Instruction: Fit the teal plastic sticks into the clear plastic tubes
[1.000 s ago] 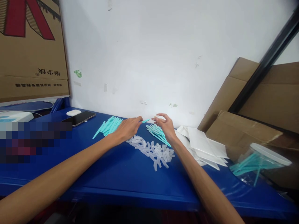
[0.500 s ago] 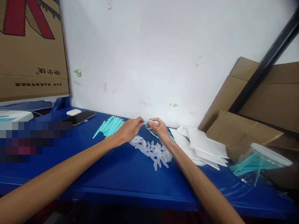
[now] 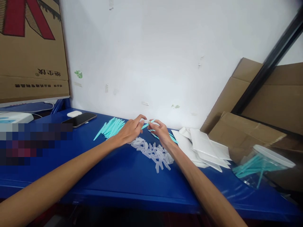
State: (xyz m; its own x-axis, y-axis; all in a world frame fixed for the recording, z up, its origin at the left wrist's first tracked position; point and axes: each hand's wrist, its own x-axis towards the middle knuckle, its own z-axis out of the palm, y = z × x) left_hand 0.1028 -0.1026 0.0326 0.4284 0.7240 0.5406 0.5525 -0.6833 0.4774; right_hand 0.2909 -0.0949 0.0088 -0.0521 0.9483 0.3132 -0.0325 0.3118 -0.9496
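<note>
Between the fingertips of my right hand (image 3: 159, 130) is a slim teal stick (image 3: 145, 126), shaped like an eyebrow razor and slanting up to the right. My left hand (image 3: 133, 128) is just left of it, index finger raised and apart from the thumb. The stick's left end meets the left fingers; whether they touch it I cannot tell. A pile of similar teal sticks (image 3: 113, 126) lies left of my left hand. Small frosted cap-like pieces (image 3: 155, 153) are scattered below both hands. More teal sticks (image 3: 173, 138) lie partly hidden behind my right wrist.
White packets (image 3: 205, 145) are stacked right of my right forearm. Farther right, a clear tub (image 3: 262, 167) with a white lid holds teal sticks. A phone (image 3: 80, 119) and a white case (image 3: 74, 113) lie at the left back. Cardboard (image 3: 246, 129) leans at the right.
My left index finger and thumb have spread from their pinch, and the left hand has shifted slightly left. More of the teal stick shows between the hands. The right hand has barely moved.
</note>
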